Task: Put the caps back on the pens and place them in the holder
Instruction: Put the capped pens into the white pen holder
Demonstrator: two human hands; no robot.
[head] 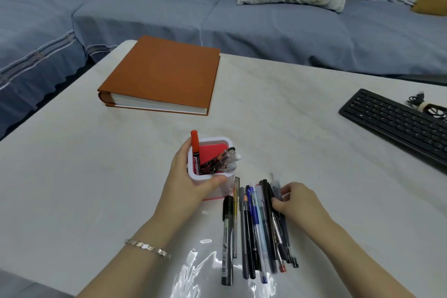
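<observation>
Holder in one hand, pile of pens under the other

Left hand (191, 176) has its grip wrapped round the white-and-red holder (212, 139), thumb on the near wall and fingers on the far side, and the holder stands upright on the tabletop (96, 164). A capped red marker (195, 150) stands in it at 9 o'clock, and a few more pens (225, 158) lean toward 3 o'clock. The loose pens (254, 230) lie side by side just at 5 o'clock of the holder. Right hand (300, 203) sits at the pile's 3 o'clock edge, grip curled, thumb and fingers pinching dark pens there. There's an orange album (164, 75) at 11 o'clock and a black keyboard (396, 123) at 2 o'clock.
</observation>
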